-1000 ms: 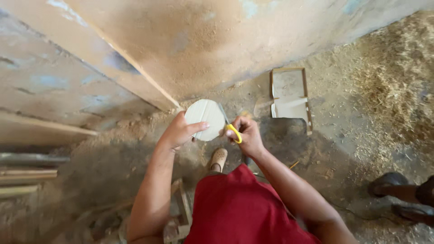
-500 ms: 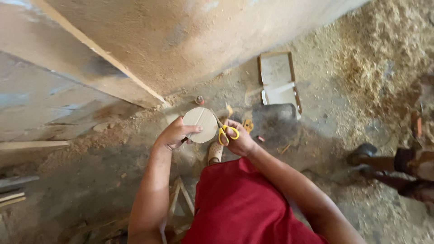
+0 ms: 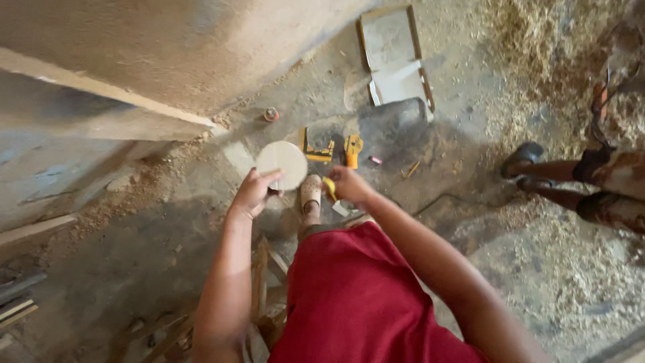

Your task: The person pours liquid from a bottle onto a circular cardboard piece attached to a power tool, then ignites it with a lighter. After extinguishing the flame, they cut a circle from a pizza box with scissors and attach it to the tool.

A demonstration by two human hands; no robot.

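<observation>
My left hand (image 3: 251, 193) grips a pale round wooden disc (image 3: 283, 163) by its lower edge, held flat-face up in front of me. My right hand (image 3: 347, 185) is closed around a small yellow tool (image 3: 329, 187), a short way right of the disc and apart from it. Below the hands I see my red garment (image 3: 356, 296) and one sandalled foot (image 3: 310, 192) on the dusty floor.
A yellow square tool (image 3: 317, 146) and a yellow power tool (image 3: 353, 148) lie on the floor beyond my hands. A large wooden slab (image 3: 134, 60) fills the upper left. A flat board frame (image 3: 393, 57) lies further off. Another person's legs (image 3: 578, 181) stand at right amid sawdust.
The view has swung left and down. My right hand with the yellow tool has drawn away from the disc to the right; the disc stays in my left hand.
</observation>
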